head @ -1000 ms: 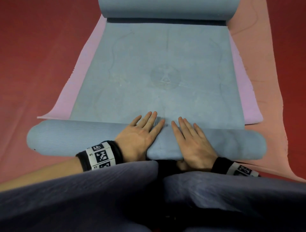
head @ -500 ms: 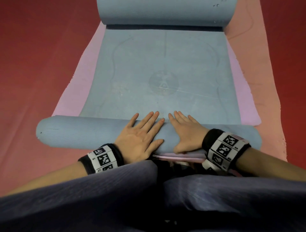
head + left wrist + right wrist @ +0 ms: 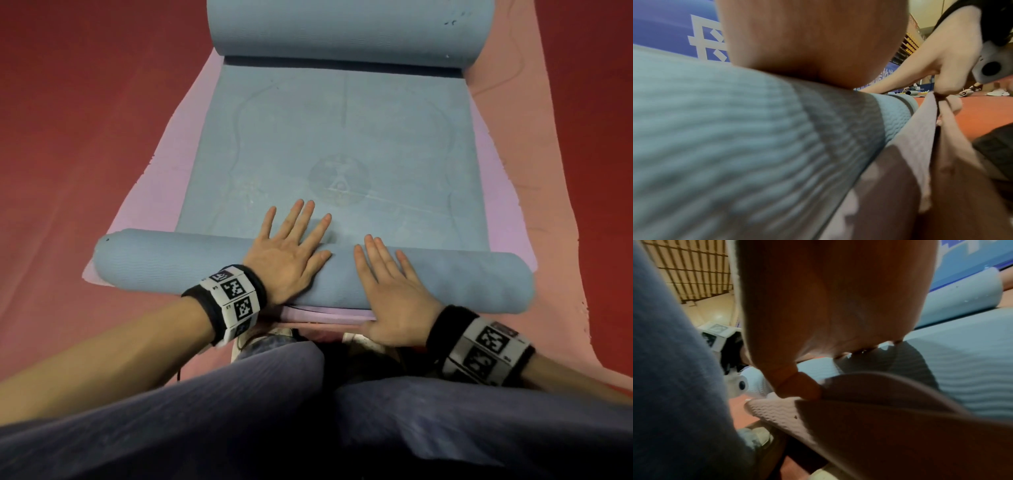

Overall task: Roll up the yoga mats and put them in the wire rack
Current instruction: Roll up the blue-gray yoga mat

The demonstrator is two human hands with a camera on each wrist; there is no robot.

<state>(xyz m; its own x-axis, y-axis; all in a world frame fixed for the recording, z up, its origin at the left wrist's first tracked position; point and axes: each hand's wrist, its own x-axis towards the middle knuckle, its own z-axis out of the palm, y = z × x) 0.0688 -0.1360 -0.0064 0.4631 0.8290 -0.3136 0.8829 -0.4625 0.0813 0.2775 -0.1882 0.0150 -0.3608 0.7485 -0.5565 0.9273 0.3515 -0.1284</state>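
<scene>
Blue mat (image 3: 342,137) on pink mat (image 3: 164,192), near end rolled (image 3: 445,281) under flat, unclenched left hand (image 3: 291,253) and right hand (image 3: 390,291); likely to coil crooked if pressed unevenly, or to drag the pink edge in.

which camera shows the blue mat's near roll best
The head view: the whole roll shows end to end under both flat hands. The left wrist view shows only its blurred ribbed surface; the right wrist view shows a patch.
</scene>
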